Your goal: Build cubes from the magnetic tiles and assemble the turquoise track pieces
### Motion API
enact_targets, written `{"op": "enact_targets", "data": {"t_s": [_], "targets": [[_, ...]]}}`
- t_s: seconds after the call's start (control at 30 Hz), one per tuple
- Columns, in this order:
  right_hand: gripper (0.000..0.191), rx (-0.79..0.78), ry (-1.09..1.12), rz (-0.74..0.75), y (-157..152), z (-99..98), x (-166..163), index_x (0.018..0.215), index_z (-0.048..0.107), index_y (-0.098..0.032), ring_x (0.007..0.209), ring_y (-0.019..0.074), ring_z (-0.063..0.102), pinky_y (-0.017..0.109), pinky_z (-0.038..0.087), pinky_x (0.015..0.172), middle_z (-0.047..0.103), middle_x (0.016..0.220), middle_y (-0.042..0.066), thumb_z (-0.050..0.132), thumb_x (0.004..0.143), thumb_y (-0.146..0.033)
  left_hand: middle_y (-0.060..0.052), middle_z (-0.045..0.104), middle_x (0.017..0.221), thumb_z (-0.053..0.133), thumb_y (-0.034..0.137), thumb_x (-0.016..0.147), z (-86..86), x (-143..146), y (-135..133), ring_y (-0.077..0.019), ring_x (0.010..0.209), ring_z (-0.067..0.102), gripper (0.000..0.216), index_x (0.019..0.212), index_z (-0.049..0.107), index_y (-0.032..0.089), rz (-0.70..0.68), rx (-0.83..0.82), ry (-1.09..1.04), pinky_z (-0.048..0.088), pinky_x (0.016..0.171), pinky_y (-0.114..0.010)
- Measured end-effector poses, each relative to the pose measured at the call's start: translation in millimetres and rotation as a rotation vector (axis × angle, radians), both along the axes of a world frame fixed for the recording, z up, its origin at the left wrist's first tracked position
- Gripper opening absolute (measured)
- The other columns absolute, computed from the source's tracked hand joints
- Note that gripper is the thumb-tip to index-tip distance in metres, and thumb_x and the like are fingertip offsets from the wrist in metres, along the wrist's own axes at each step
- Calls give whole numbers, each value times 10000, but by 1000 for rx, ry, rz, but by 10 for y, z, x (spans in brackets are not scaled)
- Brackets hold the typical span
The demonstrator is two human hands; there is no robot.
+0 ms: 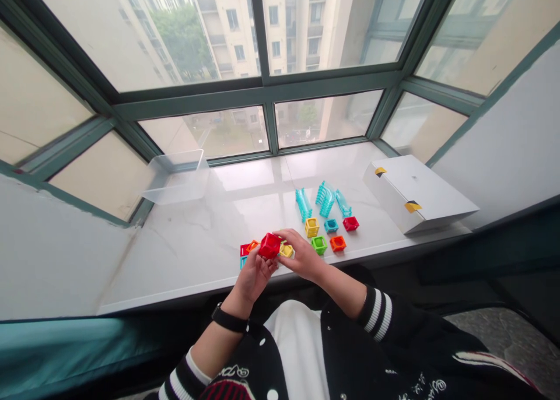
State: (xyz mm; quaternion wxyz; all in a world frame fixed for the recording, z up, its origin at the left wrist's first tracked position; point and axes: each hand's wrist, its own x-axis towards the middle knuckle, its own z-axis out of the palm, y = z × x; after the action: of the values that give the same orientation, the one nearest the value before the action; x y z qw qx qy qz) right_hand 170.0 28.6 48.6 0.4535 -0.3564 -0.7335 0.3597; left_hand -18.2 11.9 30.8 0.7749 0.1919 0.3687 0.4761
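Close by, the person wears a black jacket (pixel 356 359) with white stripes on the cuffs, over a white shirt (pixel 295 341). There is a black band (pixel 230 319) on the left wrist. The left hand (pixel 254 276) is curled, and its grip is closed on a red block (pixel 270 245), with some of its fingers under the block. The red block is held up at the front part of the shiny white surface (pixel 196 254). The right hand (pixel 301 257) is bent, with a finger at the top side of the red block and the thumb lower down. A yellow block (pixel 286 251) shows by that thumb, and I cannot tell if the right grip has hold of it. Just left of the red block, a red piece (pixel 245 249), an orange piece (pixel 252 246) and a blue piece (pixel 243 262) peek out. To the right sit a green block (pixel 319 245) and an orange block (pixel 338 244). Behind them are a yellow cube (pixel 312 227), a blue cube (pixel 331 225) and a red cube (pixel 350 224). Farther back lie three blue see-through slides (pixel 325 199). A white box (pixel 420 190) is off to the right, and a see-through box (pixel 192 193) is off to the left, by the window frame (pixel 262 94). Outside are a green tree (pixel 184 38) and tall buildings (pixel 231 15)
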Motion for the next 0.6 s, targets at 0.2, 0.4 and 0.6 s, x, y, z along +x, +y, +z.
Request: {"op": "enact_targets", "data": {"t_s": [0.2, 0.4, 0.6], "targets": [[595, -52, -4, 34, -2, 17, 34, 1428, 581, -299, 1198, 253, 635, 442, 577, 1016, 634, 1303, 89, 721, 866, -160, -53, 707, 828, 568, 601, 972, -9, 33, -25, -140, 630, 607, 460, 1107, 722, 189, -112, -23, 33, 529, 635, -290], [782, -100, 9, 73, -26, 20, 22, 1497, 526, -298, 1286, 273, 604, 445, 532, 1084, 614, 1388, 95, 823, 780, -202, -7, 606, 723, 585, 611, 959, 13, 60, -55, -127, 581, 520, 429, 1026, 706, 205, -181, -14, -12, 460, 601, -276], [720, -113, 12, 70, -15, 2, 27, 1440, 577, -274, 1297, 290, 622, 467, 492, 1131, 650, 1391, 103, 853, 776, -243, 13, 554, 688, 607, 637, 956, 37, 93, -89, -119, 589, 519, 454, 1068, 704, 208, -213, -6, -23, 472, 615, -267]]}}
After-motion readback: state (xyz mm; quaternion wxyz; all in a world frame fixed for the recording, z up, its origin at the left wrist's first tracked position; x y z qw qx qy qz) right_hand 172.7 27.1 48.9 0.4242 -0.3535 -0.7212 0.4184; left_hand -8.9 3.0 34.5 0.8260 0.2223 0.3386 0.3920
